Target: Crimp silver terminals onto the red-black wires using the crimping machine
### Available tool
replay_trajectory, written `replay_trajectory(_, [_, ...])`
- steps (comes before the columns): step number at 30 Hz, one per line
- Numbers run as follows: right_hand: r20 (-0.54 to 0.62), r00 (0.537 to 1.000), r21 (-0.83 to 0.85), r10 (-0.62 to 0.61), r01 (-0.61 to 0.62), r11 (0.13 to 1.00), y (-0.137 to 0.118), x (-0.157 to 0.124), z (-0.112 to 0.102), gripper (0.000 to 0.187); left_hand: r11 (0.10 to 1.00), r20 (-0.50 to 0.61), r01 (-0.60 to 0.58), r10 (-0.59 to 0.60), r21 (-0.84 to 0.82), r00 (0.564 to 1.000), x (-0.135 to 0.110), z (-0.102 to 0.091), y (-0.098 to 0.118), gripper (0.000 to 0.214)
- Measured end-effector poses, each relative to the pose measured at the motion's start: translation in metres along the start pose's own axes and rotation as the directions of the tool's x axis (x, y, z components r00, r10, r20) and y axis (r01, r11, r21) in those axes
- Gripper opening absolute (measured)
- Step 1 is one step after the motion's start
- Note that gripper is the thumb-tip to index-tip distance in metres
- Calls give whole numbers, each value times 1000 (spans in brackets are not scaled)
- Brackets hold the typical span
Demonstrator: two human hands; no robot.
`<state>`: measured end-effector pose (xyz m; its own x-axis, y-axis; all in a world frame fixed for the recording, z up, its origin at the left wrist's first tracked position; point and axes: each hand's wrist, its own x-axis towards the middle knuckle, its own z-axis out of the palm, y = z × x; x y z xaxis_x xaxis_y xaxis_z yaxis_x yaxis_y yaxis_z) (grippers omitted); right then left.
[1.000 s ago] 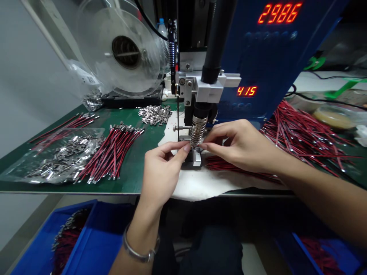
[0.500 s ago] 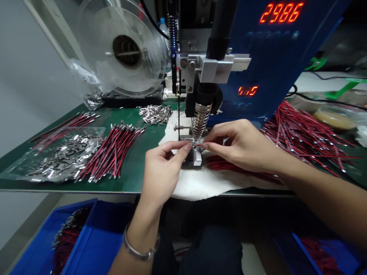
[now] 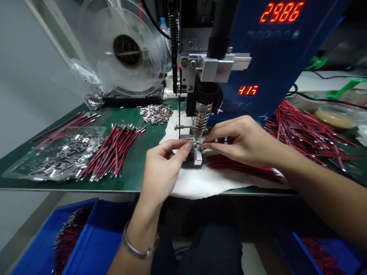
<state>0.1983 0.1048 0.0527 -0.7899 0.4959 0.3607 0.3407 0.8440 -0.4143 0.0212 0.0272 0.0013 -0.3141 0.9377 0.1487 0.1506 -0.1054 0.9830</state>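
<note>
My left hand (image 3: 164, 166) is closed in a pinch at the left of a small metal fixture (image 3: 197, 156), with a small metal connector (image 3: 195, 143) at its fingertips. On the right, the thumb and forefinger of my right hand (image 3: 239, 141) pinch what looks like the end of a red-and-black wire, mostly hidden by the fingers. Both sets of fingertips nearly meet under the spring-wrapped tip (image 3: 200, 118) of a bench machine. Beneath the right hand lies a bundle of red-and-black wires (image 3: 237, 166) on white paper (image 3: 195, 185).
Left on the green bench (image 3: 129, 152) are wires with metal ends (image 3: 114, 151), a plastic bag of metal connectors (image 3: 69, 156) and a loose connector pile (image 3: 156, 114). More wires (image 3: 304, 137) heap at right. Blue bins (image 3: 106, 229) stand below. The machine's blue housing (image 3: 258, 49) rises behind.
My right fingertips have shifted very slightly right, away from the left ones. The view has moved a little; the left hand keeps its pinch.
</note>
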Motion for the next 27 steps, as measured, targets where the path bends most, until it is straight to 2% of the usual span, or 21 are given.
replay_trajectory(7, [-36, 999, 17, -9, 10, 1000, 3, 0, 1, 14, 1000, -12, 3, -3, -7, 1000, -1, -3, -2, 25])
replay_trajectory(15, [24, 999, 85, -38, 36, 996, 6, -1, -1, 16, 1000, 6, 10, -10, 25, 1000, -1, -2, -1, 22])
replay_trajectory(21, [29, 1000, 91, 5, -8, 996, 8, -1, 2, 16, 1000, 6, -3, 3, 18, 1000, 0, -3, -2, 20])
replay_trajectory(27, [9, 998, 111, -60, 59, 992, 8, 0, 3, 15, 1000, 2, -1, 1, 11, 1000, 0, -1, -2, 18])
